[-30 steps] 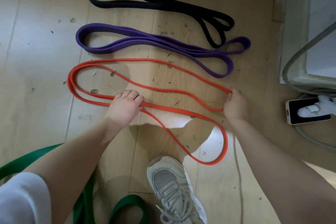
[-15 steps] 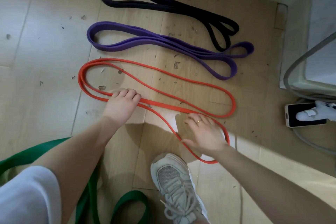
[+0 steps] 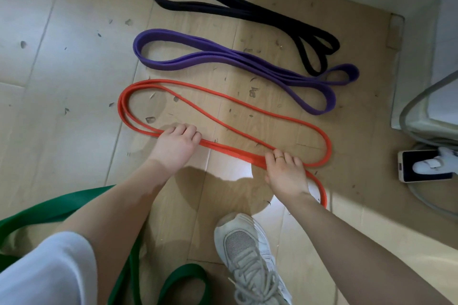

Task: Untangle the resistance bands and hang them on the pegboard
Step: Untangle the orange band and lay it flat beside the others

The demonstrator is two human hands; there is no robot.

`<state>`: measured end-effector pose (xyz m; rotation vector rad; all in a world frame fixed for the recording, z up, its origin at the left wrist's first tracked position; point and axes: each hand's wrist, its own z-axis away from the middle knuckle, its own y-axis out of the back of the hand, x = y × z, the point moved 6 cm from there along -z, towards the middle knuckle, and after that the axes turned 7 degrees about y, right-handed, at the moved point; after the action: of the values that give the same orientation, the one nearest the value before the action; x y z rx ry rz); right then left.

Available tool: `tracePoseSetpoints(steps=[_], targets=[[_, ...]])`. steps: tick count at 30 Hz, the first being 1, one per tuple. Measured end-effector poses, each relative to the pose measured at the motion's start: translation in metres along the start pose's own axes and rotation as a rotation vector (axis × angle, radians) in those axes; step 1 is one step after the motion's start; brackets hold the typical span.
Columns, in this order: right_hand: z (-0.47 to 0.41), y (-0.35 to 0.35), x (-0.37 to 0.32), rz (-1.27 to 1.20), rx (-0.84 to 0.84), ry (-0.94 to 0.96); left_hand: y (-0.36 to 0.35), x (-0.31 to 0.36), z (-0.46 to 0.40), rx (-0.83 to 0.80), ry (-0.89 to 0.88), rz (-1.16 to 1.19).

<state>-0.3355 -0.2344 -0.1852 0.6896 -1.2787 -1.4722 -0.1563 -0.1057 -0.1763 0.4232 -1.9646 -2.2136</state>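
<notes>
Orange resistance band (image 3: 247,111) lies looped on the wood floor (image 3: 62,82), at 6 o'clock from the purple band (image 3: 223,57). Left hand (image 3: 174,145) curls its fingers over the band's near strands; right hand (image 3: 285,173), at 3 o'clock from it, pinches them with bent fingers.

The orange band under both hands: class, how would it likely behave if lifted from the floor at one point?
The orange band is thin and lies in loose, curving loops, so it would probably droop limply. It looks light. Doubled strands near the left hand and right hand might slide apart.
</notes>
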Motion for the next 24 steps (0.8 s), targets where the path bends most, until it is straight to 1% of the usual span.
tracePoseSetpoints(steps=[2,6,8,13,18,20,21,22,24], targets=[[-0.002,0.001,0.001,0.032,0.003,0.007,0.001,0.0,-0.001,0.02,-0.013,-0.006],[-0.007,0.003,0.001,0.036,0.031,0.078,0.003,0.002,-0.005,0.039,-0.045,-0.035],[-0.01,0.001,0.008,0.034,0.047,0.075,0.0,0.003,-0.003,0.033,-0.058,-0.03],[-0.008,0.01,0.021,-0.135,0.147,0.065,-0.002,-0.003,0.002,0.015,-0.018,0.031],[0.02,0.005,0.0,-0.147,-0.019,0.039,-0.001,-0.008,-0.001,-0.046,0.111,0.083],[0.037,0.003,0.011,-0.222,0.021,-0.079,0.0,-0.007,0.0,-0.075,0.164,0.119],[0.049,0.0,0.023,-0.291,0.04,-0.21,0.001,-0.006,0.001,-0.086,0.193,0.122],[0.064,-0.006,0.039,-0.371,0.026,-0.385,0.002,-0.005,0.001,-0.094,0.224,0.124],[0.096,-0.024,0.069,-0.525,-0.08,-0.742,0.003,0.002,0.002,-0.102,0.277,0.149]])
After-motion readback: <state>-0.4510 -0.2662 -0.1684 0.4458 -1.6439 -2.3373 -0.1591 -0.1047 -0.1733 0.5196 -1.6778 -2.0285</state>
